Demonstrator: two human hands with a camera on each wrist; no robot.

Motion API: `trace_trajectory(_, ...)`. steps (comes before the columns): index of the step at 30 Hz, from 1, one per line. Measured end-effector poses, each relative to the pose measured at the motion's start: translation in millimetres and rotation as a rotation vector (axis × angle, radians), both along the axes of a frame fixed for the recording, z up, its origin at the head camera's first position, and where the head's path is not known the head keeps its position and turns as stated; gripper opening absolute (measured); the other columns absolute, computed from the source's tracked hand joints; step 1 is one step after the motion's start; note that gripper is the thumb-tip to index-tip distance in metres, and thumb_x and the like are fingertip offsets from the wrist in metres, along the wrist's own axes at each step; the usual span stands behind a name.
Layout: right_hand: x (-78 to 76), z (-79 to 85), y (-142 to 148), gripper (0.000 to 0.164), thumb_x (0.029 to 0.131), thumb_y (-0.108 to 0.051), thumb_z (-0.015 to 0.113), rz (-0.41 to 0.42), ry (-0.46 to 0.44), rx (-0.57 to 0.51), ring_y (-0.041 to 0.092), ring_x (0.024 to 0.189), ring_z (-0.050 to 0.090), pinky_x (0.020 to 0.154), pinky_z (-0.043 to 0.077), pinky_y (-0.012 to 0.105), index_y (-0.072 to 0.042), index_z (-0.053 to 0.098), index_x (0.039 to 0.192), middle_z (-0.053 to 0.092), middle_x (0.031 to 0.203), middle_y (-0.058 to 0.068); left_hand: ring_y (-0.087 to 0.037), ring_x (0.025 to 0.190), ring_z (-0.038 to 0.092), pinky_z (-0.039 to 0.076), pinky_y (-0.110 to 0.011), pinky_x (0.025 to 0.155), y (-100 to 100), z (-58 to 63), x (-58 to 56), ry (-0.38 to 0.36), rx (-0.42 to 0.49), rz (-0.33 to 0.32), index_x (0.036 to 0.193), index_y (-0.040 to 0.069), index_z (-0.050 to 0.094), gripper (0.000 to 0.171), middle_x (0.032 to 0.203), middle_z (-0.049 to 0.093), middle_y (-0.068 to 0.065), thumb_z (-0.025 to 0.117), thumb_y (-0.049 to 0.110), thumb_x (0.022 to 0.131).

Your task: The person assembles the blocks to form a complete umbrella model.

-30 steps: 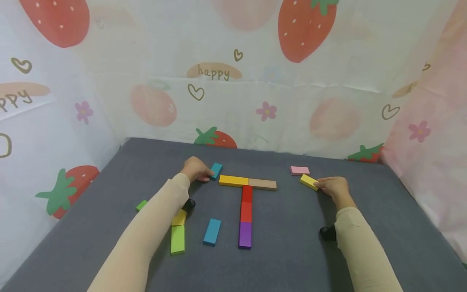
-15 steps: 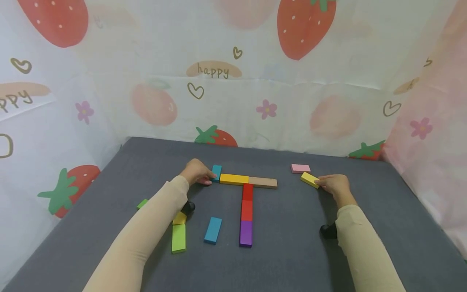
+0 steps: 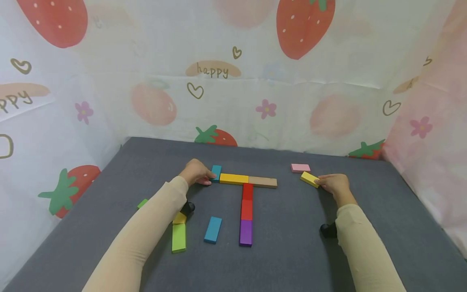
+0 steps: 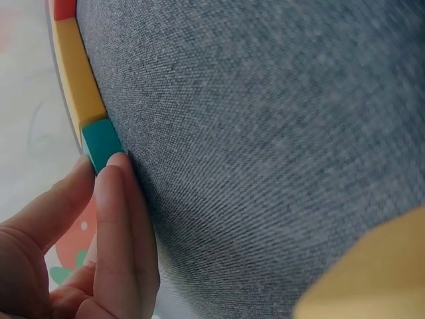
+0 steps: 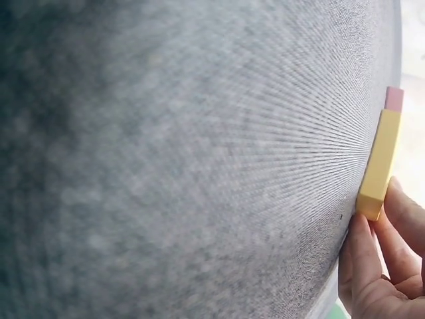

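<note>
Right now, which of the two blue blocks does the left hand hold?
The far blue block, beside the amber block; the near blue block lies apart, untouched.

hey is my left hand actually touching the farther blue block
Touching. The left wrist view shows it: the thumb and fingers of your left hand pinch the end of the blue block, with no gap between.

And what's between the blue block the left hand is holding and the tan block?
One golden-yellow block lies between the blue block and the tan block, end to end with the tan one; the head view shows it.
</note>
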State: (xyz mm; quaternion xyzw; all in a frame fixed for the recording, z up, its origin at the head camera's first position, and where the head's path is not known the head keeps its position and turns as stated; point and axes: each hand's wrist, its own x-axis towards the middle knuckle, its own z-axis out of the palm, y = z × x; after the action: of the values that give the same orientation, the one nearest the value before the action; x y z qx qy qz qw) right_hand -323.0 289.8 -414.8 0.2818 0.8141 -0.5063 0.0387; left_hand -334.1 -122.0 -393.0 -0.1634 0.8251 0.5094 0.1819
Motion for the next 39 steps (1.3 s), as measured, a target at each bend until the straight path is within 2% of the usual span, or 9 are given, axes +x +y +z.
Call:
trace_trajectory(5,0.2,-0.2,0.0,0.039,0.092,-0.010,0.070,0.000,-0.007,0.005,0.022,0.120,0.059,0.062,0.048,0.013,0.002,0.064,0.129,0.057,0.141,0.019,-0.008,0.047,0.062,0.058,-0.022,0.060,0.0,0.2,0.8,0.001,0.014,-0.009,0.130,-0.010,0.055,0.053,0.081,0.059,-0.008,0.077,0.009,0.086)
trace_trajectory(9,-0.1,0.0,-1.0,0.039,0.092,-0.010,0.070,-0.007,-0.006,0.014,0.023,0.121,0.059,0.081,0.057,0.025,0.002,0.064,0.129,0.057,0.141,0.019,-0.008,0.047,0.062,0.059,-0.022,0.061,-0.5,0.8,2.0,0.005,0.019,-0.013,0.129,-0.010,0.056,0.050,0.082,0.060,-0.009,0.076,0.009,0.087)
trace_trajectory(12,-0.4,0.3,-1.6,0.039,0.092,-0.010,0.070,-0.011,-0.001,0.018,0.024,0.121,0.059,0.093,0.055,0.030,0.003,0.064,0.129,0.057,0.141,0.020,-0.008,0.047,0.063,0.059,-0.023,0.061,-1.0,0.5,2.3,0.010,0.022,-0.015,0.129,-0.010,0.056,0.050,0.082,0.059,-0.008,0.076,0.009,0.087)
trace_trajectory(18,-0.2,0.0,-1.3,0.040,0.093,-0.011,0.069,-0.003,-0.010,0.014,0.023,0.122,0.058,0.086,0.056,0.025,0.002,0.063,0.130,0.056,0.142,0.019,-0.009,0.047,0.063,0.059,-0.023,0.060,-2.2,-1.4,0.8,0.016,0.025,-0.020,0.125,-0.011,0.058,0.047,0.079,0.061,-0.008,0.076,0.008,0.087)
trace_trajectory(22,0.4,-0.1,-1.3,0.040,0.092,-0.010,0.069,0.001,-0.008,0.007,0.024,0.121,0.059,0.086,0.056,0.026,0.002,0.063,0.130,0.056,0.142,0.020,-0.009,0.047,0.063,0.059,-0.023,0.060,-2.8,-2.3,0.3,0.013,0.026,-0.026,0.124,-0.012,0.058,0.046,0.077,0.061,-0.007,0.076,0.008,0.087)
trace_trajectory(29,0.3,-1.0,-0.4,0.040,0.092,-0.010,0.069,0.001,-0.006,-0.011,0.024,0.124,0.057,0.094,0.055,0.030,0.002,0.063,0.130,0.055,0.144,0.020,-0.009,0.047,0.063,0.058,-0.022,0.058,-1.6,-3.0,-0.6,0.009,0.032,-0.018,0.127,-0.011,0.056,0.049,0.079,0.061,-0.008,0.077,0.007,0.086)
trace_trajectory(33,0.3,-1.0,-0.1,0.040,0.093,-0.011,0.069,0.004,-0.008,-0.006,0.024,0.123,0.057,0.094,0.055,0.029,0.002,0.063,0.130,0.054,0.144,0.021,-0.008,0.046,0.062,0.058,-0.022,0.057,-1.6,-2.3,-0.1,0.005,0.031,-0.017,0.126,-0.011,0.057,0.048,0.078,0.061,-0.008,0.077,0.007,0.086)
trace_trajectory(39,0.6,-0.1,-0.7,0.040,0.093,-0.010,0.069,0.007,-0.003,0.004,0.025,0.123,0.057,0.102,0.052,0.035,0.004,0.063,0.130,0.054,0.143,0.021,-0.009,0.052,0.064,0.059,-0.023,0.060,-4.3,-4.0,-1.2,0.034,0.017,-0.023,0.126,-0.012,0.057,0.049,0.080,0.064,-0.009,0.077,0.010,0.087)
